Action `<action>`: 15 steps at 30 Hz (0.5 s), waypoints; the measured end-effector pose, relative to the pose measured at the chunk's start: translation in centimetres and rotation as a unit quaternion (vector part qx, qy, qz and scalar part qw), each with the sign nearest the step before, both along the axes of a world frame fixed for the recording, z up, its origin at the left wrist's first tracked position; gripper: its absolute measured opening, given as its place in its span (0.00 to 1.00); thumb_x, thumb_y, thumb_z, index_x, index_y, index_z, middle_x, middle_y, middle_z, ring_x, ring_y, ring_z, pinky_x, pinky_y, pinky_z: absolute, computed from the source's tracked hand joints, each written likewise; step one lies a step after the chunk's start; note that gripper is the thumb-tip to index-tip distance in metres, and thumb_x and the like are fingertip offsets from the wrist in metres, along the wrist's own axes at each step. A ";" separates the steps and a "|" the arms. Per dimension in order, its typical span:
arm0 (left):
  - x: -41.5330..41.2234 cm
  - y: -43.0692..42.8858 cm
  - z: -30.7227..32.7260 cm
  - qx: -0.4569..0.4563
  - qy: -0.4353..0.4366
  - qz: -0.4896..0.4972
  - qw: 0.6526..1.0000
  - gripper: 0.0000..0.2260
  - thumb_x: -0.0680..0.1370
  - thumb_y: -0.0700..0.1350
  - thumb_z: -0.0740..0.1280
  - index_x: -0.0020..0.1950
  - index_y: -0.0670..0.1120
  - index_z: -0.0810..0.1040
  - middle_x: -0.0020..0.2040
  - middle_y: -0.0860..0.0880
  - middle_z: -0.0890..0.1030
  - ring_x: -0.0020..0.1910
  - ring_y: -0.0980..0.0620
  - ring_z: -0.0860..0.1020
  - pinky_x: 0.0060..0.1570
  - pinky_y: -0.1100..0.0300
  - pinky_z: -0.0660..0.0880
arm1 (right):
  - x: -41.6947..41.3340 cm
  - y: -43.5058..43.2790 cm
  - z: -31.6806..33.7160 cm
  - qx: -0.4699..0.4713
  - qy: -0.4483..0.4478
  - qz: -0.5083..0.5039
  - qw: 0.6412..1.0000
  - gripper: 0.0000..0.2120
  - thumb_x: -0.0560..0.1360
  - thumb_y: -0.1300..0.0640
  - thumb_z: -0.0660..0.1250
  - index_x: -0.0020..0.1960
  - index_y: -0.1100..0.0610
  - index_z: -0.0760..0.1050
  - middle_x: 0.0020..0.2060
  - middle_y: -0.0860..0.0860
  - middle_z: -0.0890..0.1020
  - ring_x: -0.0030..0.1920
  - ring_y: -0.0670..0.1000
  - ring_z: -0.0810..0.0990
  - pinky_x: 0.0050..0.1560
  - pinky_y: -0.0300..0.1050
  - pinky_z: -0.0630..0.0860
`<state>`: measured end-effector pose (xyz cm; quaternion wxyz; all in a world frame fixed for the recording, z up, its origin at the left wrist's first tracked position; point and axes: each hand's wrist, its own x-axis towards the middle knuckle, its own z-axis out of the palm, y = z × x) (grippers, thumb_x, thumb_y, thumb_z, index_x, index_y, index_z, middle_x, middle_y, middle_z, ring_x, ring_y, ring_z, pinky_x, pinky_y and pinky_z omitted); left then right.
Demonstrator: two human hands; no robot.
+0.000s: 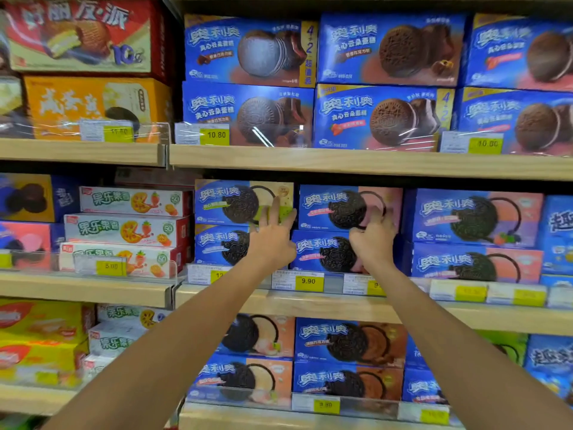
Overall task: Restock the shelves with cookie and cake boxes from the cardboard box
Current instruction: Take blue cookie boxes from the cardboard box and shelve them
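Observation:
On the middle shelf [356, 308] stand stacked blue cookie boxes. My left hand [274, 234] lies with straight fingers against the front of the upper green-and-blue box [229, 201], near its right end. My right hand [373, 235] has its fingers curled on the front of the upper pink-and-blue box [328, 206], at its right part. Under that box sits a second pink-and-blue box [322, 252], partly hidden by both wrists. The cardboard box is out of view.
Blue cake boxes [381, 85] fill the top shelf. White fruit-cookie boxes [127, 231] stand to the left, more blue boxes [474, 234] to the right. Yellow price tags [308, 280] line the shelf edges. The bottom shelf holds orange-and-blue boxes [347, 361].

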<state>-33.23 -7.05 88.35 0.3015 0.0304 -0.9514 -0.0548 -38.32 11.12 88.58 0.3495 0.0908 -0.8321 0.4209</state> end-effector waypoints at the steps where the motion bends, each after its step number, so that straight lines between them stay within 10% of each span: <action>1: 0.1 -0.1 -0.1 -0.001 0.001 0.004 1.000 0.31 0.77 0.45 0.61 0.77 0.53 0.51 0.78 0.46 0.40 0.77 0.40 0.44 0.70 0.35 0.54 | 0.0 0.0 0.0 0.010 0.007 -0.002 1.000 0.30 0.69 0.64 0.62 0.71 0.59 0.61 0.74 0.61 0.55 0.72 0.64 0.56 0.70 0.55 0.58; 8: 0.6 -0.3 -0.5 0.033 -0.002 0.022 0.999 0.33 0.77 0.45 0.60 0.77 0.53 0.47 0.78 0.46 0.40 0.76 0.38 0.43 0.68 0.35 0.55 | -0.8 -0.9 1.7 0.263 0.068 -0.049 0.961 0.39 0.73 0.50 0.65 0.77 0.50 0.48 0.77 0.57 0.45 0.76 0.63 0.44 0.73 0.63 0.47; 15: 0.6 -0.9 -0.5 0.031 0.001 0.026 0.999 0.32 0.77 0.46 0.59 0.77 0.54 0.47 0.78 0.47 0.40 0.77 0.39 0.44 0.68 0.34 0.56 | -2.1 -1.7 3.3 0.318 0.047 -0.082 0.944 0.45 0.71 0.41 0.68 0.77 0.51 0.45 0.76 0.58 0.51 0.76 0.63 0.44 0.72 0.68 0.49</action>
